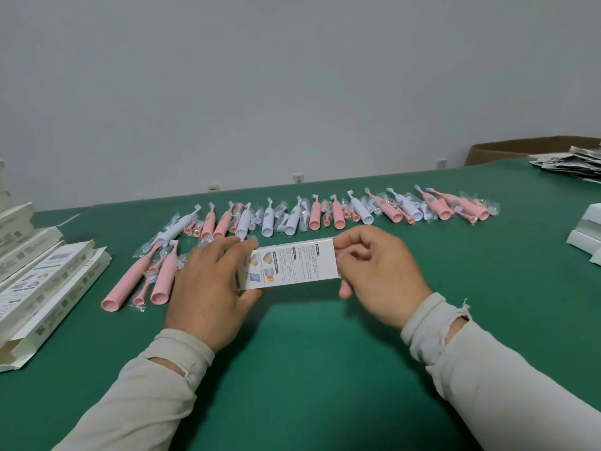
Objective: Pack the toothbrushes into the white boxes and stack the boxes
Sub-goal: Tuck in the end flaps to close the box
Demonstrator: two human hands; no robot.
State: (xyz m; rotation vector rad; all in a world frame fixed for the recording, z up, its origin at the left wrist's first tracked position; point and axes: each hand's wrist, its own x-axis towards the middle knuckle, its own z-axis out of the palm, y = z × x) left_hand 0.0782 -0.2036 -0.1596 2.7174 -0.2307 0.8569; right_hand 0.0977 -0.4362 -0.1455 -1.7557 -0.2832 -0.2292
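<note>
A white printed box [294, 263] lies crosswise in front of me, held above the green table [309, 369]. My left hand [208, 284] grips its left end, thumb under and fingers over. My right hand [377, 271] pinches its right end with curled fingers. Behind the box runs a long row of pink and white electric toothbrushes [338, 213] with bagged brush heads. Two more pink toothbrushes [162, 278] lie to the left of my left hand.
Open white boxes [48, 288] lie in a pile at the table's left edge. More white boxes [587, 232] sit at the right edge. A stack of leaflets [572, 162] and a brown carton [520, 149] are at the far right.
</note>
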